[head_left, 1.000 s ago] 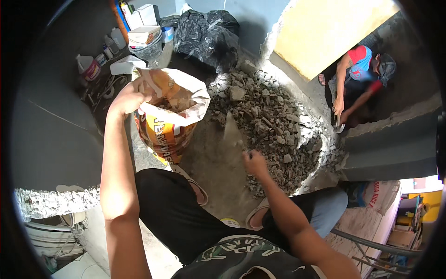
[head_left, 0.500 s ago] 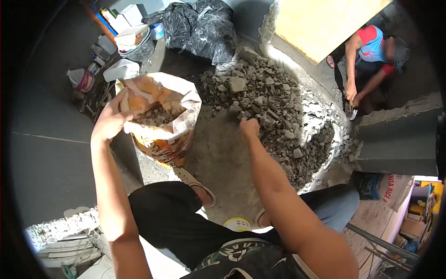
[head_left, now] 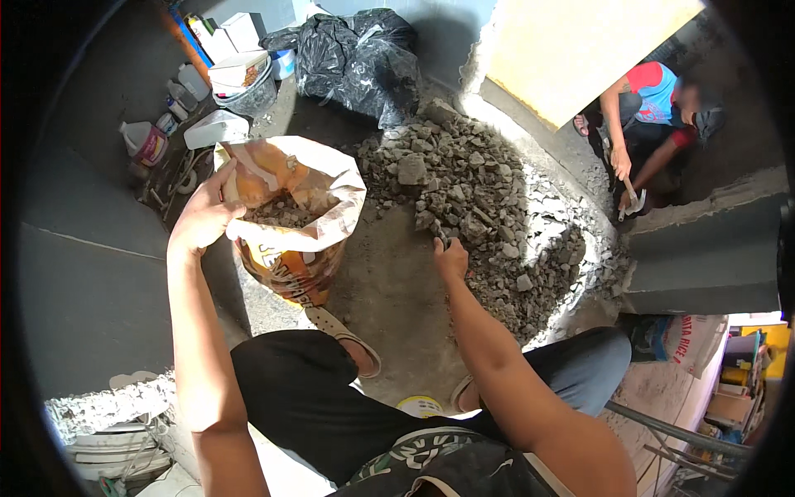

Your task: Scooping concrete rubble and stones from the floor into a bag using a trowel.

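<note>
My left hand [head_left: 203, 214] is closed round the left rim of an upright, printed woven sack [head_left: 290, 269], holding its mouth wide. Grey broken rubble [head_left: 286, 211] lies inside. To the right, my right hand [head_left: 451, 258] is closed on a small dark-handled hand tool [head_left: 441, 237]. The tool's far end is at the near left edge of a heap of broken concrete [head_left: 472, 186] and cannot be told apart from the pieces.
Black plastic bags [head_left: 356, 66] stand behind the heap. Jugs and a filled bucket [head_left: 248, 95] line the left wall. At the far right a co-worker [head_left: 654, 99] crouches with a hammer [head_left: 635, 199] beside a low wall [head_left: 704, 248]. A yellow-and-white container [head_left: 420, 406] sits between my feet.
My right hand has drawn slightly nearer to me, and the tool now points into the heap's edge. My left hand keeps its hold on the sack. The co-worker's hammer has shifted.
</note>
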A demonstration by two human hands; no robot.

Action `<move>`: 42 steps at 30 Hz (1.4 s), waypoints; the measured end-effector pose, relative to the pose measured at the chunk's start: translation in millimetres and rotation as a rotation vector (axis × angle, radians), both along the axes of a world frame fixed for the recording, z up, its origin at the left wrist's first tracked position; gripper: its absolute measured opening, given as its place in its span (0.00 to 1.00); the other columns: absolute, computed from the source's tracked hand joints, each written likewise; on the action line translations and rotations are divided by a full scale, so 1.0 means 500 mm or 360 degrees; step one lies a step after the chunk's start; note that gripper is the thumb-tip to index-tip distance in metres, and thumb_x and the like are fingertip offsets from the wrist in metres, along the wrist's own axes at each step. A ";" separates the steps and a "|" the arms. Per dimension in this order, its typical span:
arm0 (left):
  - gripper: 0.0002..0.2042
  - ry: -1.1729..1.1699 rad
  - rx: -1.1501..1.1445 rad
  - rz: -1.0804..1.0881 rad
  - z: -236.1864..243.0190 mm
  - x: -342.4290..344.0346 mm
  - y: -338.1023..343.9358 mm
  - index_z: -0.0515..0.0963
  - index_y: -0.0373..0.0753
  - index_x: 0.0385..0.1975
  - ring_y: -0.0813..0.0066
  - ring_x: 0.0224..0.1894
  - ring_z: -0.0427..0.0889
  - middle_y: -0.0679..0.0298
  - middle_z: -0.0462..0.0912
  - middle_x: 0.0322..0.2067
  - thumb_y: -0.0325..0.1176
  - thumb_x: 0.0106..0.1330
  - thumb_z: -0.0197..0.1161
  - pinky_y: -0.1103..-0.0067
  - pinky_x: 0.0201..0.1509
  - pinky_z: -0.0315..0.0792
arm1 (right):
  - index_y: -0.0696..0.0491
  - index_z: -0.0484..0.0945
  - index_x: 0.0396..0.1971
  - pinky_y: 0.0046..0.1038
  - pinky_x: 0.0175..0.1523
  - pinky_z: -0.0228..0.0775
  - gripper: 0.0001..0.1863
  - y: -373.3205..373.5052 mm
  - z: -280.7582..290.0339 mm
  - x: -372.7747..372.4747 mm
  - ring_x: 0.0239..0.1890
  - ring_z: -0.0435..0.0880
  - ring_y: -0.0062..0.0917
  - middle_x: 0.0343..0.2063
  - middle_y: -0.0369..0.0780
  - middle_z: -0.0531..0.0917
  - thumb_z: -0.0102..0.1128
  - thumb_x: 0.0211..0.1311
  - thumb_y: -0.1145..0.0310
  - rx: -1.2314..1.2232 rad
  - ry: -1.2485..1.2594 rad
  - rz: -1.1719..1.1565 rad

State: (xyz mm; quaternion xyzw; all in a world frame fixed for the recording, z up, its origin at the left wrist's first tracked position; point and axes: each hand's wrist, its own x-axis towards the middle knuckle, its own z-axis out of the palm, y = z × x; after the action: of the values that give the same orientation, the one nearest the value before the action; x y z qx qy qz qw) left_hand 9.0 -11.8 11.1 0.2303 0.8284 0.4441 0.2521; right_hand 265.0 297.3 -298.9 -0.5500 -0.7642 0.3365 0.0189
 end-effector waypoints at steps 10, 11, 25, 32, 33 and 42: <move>0.40 0.0282 -0.0151 -0.0032 -0.017 -0.017 -0.014 0.56 0.26 0.69 0.73 0.46 0.77 0.51 0.76 0.54 0.21 0.49 0.60 0.81 0.53 0.69 | 0.59 0.80 0.46 0.43 0.50 0.75 0.24 0.035 0.243 0.052 0.46 0.82 0.47 0.42 0.52 0.84 0.63 0.61 0.53 0.0420 0.0057 0.0391; 0.40 0.0292 -0.0133 -0.0023 -0.018 -0.013 -0.015 0.56 0.26 0.69 0.73 0.46 0.77 0.51 0.76 0.54 0.21 0.49 0.60 0.81 0.53 0.69 | 0.60 0.80 0.44 0.42 0.50 0.75 0.24 0.035 0.284 0.052 0.45 0.83 0.46 0.41 0.52 0.84 0.64 0.60 0.53 0.0463 0.0144 0.0429; 0.24 0.0128 0.0007 0.0091 -0.004 0.017 0.001 0.74 0.37 0.54 0.78 0.28 0.79 0.63 0.81 0.31 0.23 0.54 0.63 0.79 0.29 0.73 | 0.55 0.78 0.46 0.39 0.45 0.76 0.19 -0.163 0.611 -0.077 0.39 0.84 0.41 0.33 0.47 0.84 0.62 0.61 0.59 0.0752 0.0585 0.0990; 0.39 0.0236 0.0064 0.0051 -0.016 0.005 -0.030 0.59 0.26 0.67 0.71 0.45 0.78 0.52 0.78 0.50 0.21 0.49 0.61 0.78 0.50 0.72 | 0.52 0.74 0.48 0.39 0.42 0.75 0.18 -0.177 0.452 -0.014 0.41 0.82 0.41 0.38 0.44 0.81 0.63 0.59 0.64 0.1002 0.0897 0.0870; 0.39 0.0191 0.0078 0.0020 -0.012 0.004 -0.029 0.57 0.26 0.68 0.69 0.51 0.77 0.48 0.74 0.57 0.20 0.50 0.60 0.79 0.56 0.69 | 0.54 0.74 0.47 0.39 0.41 0.74 0.17 -0.150 0.429 0.005 0.40 0.82 0.43 0.37 0.46 0.82 0.62 0.60 0.65 0.1050 0.1093 0.0738; 0.40 0.0145 -0.0003 0.0034 -0.004 0.009 -0.009 0.55 0.28 0.69 0.71 0.51 0.76 0.51 0.73 0.59 0.19 0.50 0.58 0.80 0.56 0.68 | 0.62 0.76 0.44 0.45 0.49 0.71 0.27 -0.172 0.059 0.241 0.42 0.81 0.51 0.37 0.58 0.81 0.52 0.67 0.48 -0.0342 -0.0091 0.0618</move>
State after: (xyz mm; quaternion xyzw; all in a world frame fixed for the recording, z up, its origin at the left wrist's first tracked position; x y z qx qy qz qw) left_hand 13.6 -16.3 8.9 0.2412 0.8417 0.4351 0.2098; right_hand 385.6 211.2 -269.5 -0.4007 -0.8157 0.3976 -0.1267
